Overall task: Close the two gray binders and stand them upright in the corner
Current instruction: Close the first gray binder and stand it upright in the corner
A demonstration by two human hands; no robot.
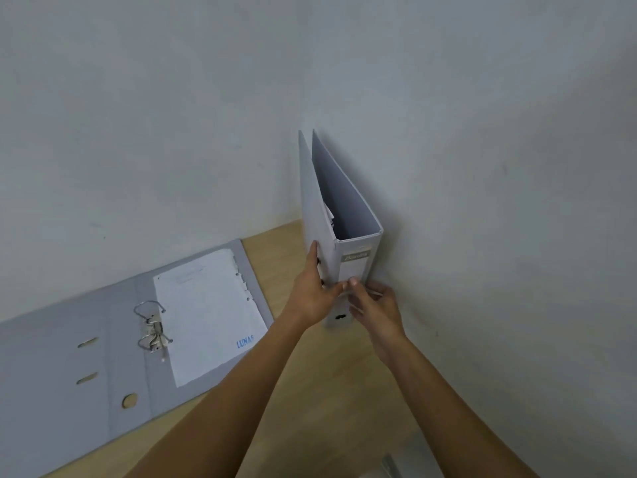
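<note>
One gray binder [356, 215] stands upright in the corner where two walls meet, its spine with a label facing me and its covers closed together. My left hand [312, 294] grips its left cover and spine edge. My right hand [377, 310] holds the lower spine from the right side. The second gray binder [113, 346] lies open and flat on the wooden table at the left, its metal ring mechanism [153, 327] open, with a white sheet [210, 312] marked in blue letters on its right half.
The wooden table [331, 391] runs under both binders and meets pale walls [482, 167] behind and on the right. A gray object [396, 467] shows at the bottom edge.
</note>
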